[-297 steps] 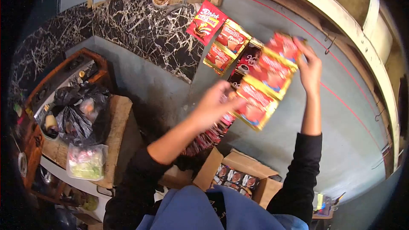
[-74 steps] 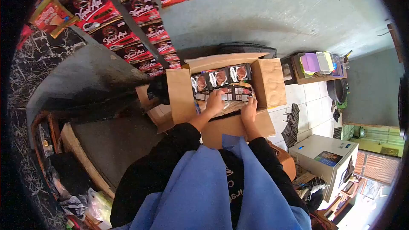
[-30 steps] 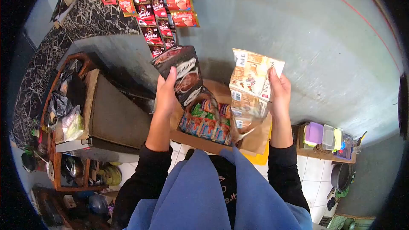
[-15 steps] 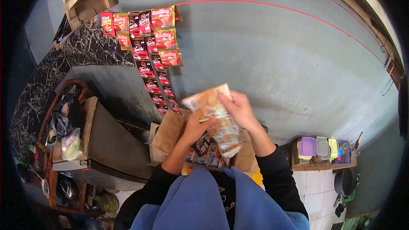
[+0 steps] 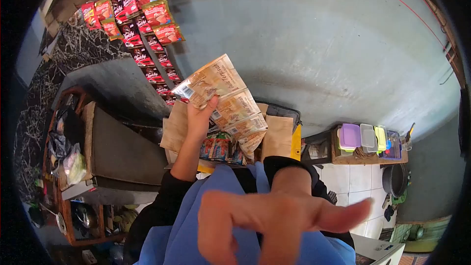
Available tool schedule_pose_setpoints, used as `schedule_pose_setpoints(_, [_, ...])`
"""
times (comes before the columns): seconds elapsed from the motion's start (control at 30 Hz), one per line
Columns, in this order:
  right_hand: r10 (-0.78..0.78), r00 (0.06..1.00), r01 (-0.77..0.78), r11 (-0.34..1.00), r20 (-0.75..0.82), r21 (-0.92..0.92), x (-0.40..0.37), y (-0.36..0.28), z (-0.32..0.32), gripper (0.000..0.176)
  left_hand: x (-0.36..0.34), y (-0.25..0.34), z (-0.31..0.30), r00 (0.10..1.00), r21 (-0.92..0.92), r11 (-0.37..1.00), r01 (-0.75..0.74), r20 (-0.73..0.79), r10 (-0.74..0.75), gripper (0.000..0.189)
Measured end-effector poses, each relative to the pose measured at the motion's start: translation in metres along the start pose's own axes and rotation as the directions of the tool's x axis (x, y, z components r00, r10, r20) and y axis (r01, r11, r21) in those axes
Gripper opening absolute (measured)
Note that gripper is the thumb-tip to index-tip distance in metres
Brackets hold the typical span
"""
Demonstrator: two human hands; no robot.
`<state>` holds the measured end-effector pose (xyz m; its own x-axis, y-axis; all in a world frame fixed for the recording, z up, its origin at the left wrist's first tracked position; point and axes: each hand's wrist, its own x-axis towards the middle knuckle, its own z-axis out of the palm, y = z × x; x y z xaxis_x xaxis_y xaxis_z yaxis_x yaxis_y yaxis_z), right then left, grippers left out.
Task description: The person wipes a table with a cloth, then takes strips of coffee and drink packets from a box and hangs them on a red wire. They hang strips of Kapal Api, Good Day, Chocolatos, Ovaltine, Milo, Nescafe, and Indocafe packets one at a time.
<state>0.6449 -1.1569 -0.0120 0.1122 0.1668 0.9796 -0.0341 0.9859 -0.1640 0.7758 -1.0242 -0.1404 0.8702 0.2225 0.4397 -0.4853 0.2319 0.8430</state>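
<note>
My left hand [image 5: 198, 118] grips a folded strip of beige sachets [image 5: 238, 107], its thumb lying across their printed front. The strip slants down to the right over an open cardboard box [image 5: 277, 140], and its lower end hangs by the opening. Red and blue sachets [image 5: 216, 148] lie inside the box, partly covered by the strip. Close to the camera and slightly blurred is my right hand [image 5: 274, 211]. Its thumb is stretched to the right and the other fingers are bent but apart; no object shows in it.
Strips of red and dark sachets [image 5: 142, 34] hang on the grey wall [image 5: 304, 44] at upper left. A red cord [image 5: 397, 7] runs along the wall. A dark cabinet [image 5: 125, 149] stands left. Plastic containers [image 5: 351, 136] sit on a small shelf at right.
My right hand has let go of the sachet strip and come up close to the camera. The left hand still holds the strip, now spread out more. The view has shifted right.
</note>
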Motion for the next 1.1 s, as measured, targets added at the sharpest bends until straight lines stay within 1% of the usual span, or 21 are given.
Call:
schedule_pose_setpoints(0.03, [0.0,1.0,0.0,1.0,0.006,0.008,-0.004,-0.003,-0.007,0.096,0.001,0.002,0.001,1.0,-0.017,1.0,-0.001,-0.01,0.001,0.038])
schedule_pose_setpoints(0.1, [0.202,0.979,-0.202,0.966,-0.021,-0.163,-0.015,-0.015,-0.03,0.069,0.004,0.009,-0.002,0.999,-0.027,0.999,-0.044,-0.033,0.043,0.039])
schedule_pose_setpoints(0.13, [0.197,0.96,-0.275,0.786,-0.197,-0.554,-0.026,-0.028,-0.039,0.049,0.005,0.014,-0.004,0.995,-0.04,0.996,-0.08,-0.055,0.078,0.04])
schedule_pose_setpoints(0.17, [0.118,0.929,-0.364,0.45,-0.35,-0.816,-0.038,-0.041,-0.049,0.037,0.008,0.02,-0.006,0.995,-0.034,0.996,-0.082,-0.064,0.08,0.04])
schedule_pose_setpoints(0.2, [-0.063,0.924,-0.373,0.057,-0.376,-0.926,-0.043,-0.045,-0.061,0.017,0.011,0.028,-0.009,0.988,-0.034,0.991,-0.126,-0.096,0.122,0.041])
schedule_pose_setpoints(0.27, [-0.298,0.801,-0.57,-0.115,-0.52,-0.813,-0.095,-0.034,-0.112,0.026,0.019,0.047,-0.01,0.969,-0.03,0.976,-0.214,-0.136,0.208,0.04])
schedule_pose_setpoints(0.3, [-0.287,0.805,-0.566,-0.108,-0.519,-0.817,-0.117,-0.021,-0.124,0.026,0.022,0.056,-0.008,0.965,-0.025,0.975,-0.221,-0.148,0.215,0.04])
schedule_pose_setpoints(0.37, [-0.299,0.578,-0.81,-0.092,-0.76,-0.58,-0.155,0.009,-0.134,0.029,0.025,0.074,-0.005,0.961,-0.088,0.959,-0.269,-0.092,0.261,0.039])
schedule_pose_setpoints(0.5, [-0.233,0.502,-0.864,-0.086,-0.833,-0.497,-0.17,0.008,-0.172,0.035,0.021,0.098,-0.005,0.937,0.006,0.938,-0.347,0.04,0.347,0.038])
schedule_pose_setpoints(0.57, [0.145,0.16,-0.899,-0.386,-0.976,-0.205,-0.133,-0.025,-0.172,0.031,0.024,0.096,-0.013,0.927,0.106,0.921,-0.376,0.056,0.372,0.038])
schedule_pose_setpoints(0.6, [0.141,0.165,-0.901,-0.381,-0.976,-0.207,-0.134,-0.038,-0.182,0.031,0.026,0.097,-0.013,0.935,0.069,0.936,-0.346,-0.056,0.35,0.039])
schedule_pose_setpoints(0.67, [0.459,0.258,-0.965,0.16,-0.85,-0.206,-0.142,-0.058,-0.201,0.031,0.031,0.101,-0.019,0.942,-0.031,0.954,-0.297,-0.175,0.288,0.039])
schedule_pose_setpoints(0.7, [0.489,0.335,-0.91,0.388,-0.805,-0.144,-0.139,-0.059,-0.205,0.029,0.035,0.101,-0.025,0.949,-0.019,0.962,-0.272,-0.169,0.265,0.039])
schedule_pose_setpoints(0.77, [0.372,0.426,-0.902,0.107,-0.825,-0.417,-0.136,-0.057,-0.208,0.031,0.037,0.094,-0.029,0.958,-0.024,0.968,-0.249,-0.154,0.242,0.038])
schedule_pose_setpoints(0.8, [0.373,0.426,-0.902,0.107,-0.824,-0.418,-0.129,-0.048,-0.201,0.031,0.036,0.093,-0.025,0.95,-0.033,0.961,-0.274,-0.168,0.264,0.037])
schedule_pose_setpoints(0.83, [0.07,0.484,-0.789,-0.396,-0.872,-0.47,-0.118,-0.036,-0.19,0.032,0.035,0.092,-0.019,0.941,-0.04,0.954,-0.298,-0.182,0.286,0.036])
schedule_pose_setpoints(0.87, [-0.184,0.624,-0.545,-0.799,-0.759,-0.254,-0.115,-0.029,-0.182,0.034,0.034,0.092,-0.013,0.925,-0.053,0.941,-0.335,-0.207,0.318,0.032])
schedule_pose_setpoints(0.97, [-0.063,0.544,-0.455,-0.86,-0.837,-0.232,-0.188,-0.011,-0.219,0.029,0.038,0.088,-0.017,0.912,-0.019,0.925,-0.379,-0.178,0.37,0.03])
schedule_pose_setpoints(1.0, [0.356,0.154,-0.487,-0.784,-0.922,-0.384,-0.18,-0.026,-0.224,0.022,0.038,0.093,-0.019,0.9,0.063,0.913,-0.403,-0.156,0.408,0.035])
schedule_pose_setpoints(1.03, [0.365,0.148,-0.49,-0.78,-0.919,-0.388,-0.188,-0.032,-0.228,0.022,0.039,0.098,-0.025,0.901,0.072,0.915,-0.397,-0.16,0.404,0.035])
schedule_pose_setpoints(1.1, [0.418,0.261,-0.732,-0.502,-0.87,-0.461,-0.199,-0.037,-0.239,0.029,0.041,0.107,-0.036,0.85,0.19,0.858,-0.478,-0.146,0.506,0.037])
